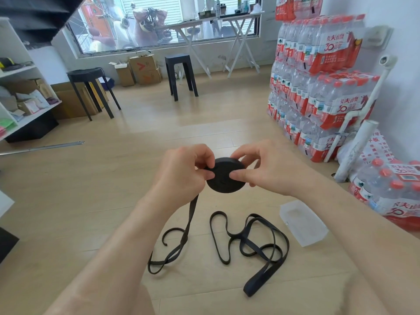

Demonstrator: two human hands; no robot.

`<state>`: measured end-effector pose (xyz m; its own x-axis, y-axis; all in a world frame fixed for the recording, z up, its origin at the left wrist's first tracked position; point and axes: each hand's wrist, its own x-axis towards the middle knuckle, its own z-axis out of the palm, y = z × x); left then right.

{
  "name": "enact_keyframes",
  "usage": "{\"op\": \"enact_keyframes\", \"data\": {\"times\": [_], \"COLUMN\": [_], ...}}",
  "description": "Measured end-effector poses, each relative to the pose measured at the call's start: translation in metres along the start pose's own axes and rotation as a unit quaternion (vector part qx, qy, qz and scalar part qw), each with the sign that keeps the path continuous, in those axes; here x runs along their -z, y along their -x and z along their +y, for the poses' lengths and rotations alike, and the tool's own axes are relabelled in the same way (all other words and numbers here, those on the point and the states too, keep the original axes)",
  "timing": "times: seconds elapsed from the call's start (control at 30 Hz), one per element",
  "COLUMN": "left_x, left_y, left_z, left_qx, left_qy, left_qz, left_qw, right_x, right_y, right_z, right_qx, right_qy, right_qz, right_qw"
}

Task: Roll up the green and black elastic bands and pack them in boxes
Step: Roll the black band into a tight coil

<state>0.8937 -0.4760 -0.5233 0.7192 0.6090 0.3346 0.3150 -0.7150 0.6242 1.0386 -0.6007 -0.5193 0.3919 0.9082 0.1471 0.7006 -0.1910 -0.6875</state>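
Two hands hold one black roll [225, 181] up in the air over the floor [109, 201], in front of the person. The left hand [181, 173] has its fingers curled and pinches the roll's left edge, where the unrolled strip feeds in. The right hand [272, 171] pinches the right side, with its thumb flat on the roll's face and its fingers behind. Both hands grip the roll.

A black tail [190, 214] hangs from the roll down to the floor, loops there and ends in a curl. A good length is not wound yet.

A second tangle of black band [254, 284] lies on the floor right of the tail. It looks separate, but I can't tell for sure.

A clear plastic box [302, 223] sits on the floor further right, near the tangle. Nothing shows inside it. No green band is clearly in view.

Step, as judged: mid-roll on the black band, with the winding unfinished and the packing not started.

The next move likely calls for turning the roll while the left-hand fingers keep the strip taut and flat on the edge. The right thumb should hold the face so the layers don't telescope or spring open. The tail's floor loop may twist as it feeds, so it needs to come up straight. After that, the roll goes into the box.
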Motion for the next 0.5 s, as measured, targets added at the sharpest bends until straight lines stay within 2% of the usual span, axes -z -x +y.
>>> {"op": "enact_keyframes", "data": {"times": [0.17,0.37,0.5], "left_x": [-0.0018,0.0017,0.0046], "left_y": [0.0006,-0.0014,-0.0025], "left_z": [0.0023,0.0041,-0.0014], "left_qx": [-0.001,0.037,0.029], "left_qy": [-0.028,0.100,0.133], "left_qz": [-0.033,-0.051,-0.046], "left_qw": [0.999,0.993,0.990], "right_x": [-0.0052,0.0020,0.0029], "right_y": [-0.0003,0.0002,-0.0015], "right_z": [-0.0004,0.0054,0.0060], "right_qx": [0.003,-0.019,-0.031], "right_qy": [-0.038,-0.072,-0.098], "right_qz": [-0.006,0.013,0.023], "right_qw": [0.999,0.997,0.994]}}
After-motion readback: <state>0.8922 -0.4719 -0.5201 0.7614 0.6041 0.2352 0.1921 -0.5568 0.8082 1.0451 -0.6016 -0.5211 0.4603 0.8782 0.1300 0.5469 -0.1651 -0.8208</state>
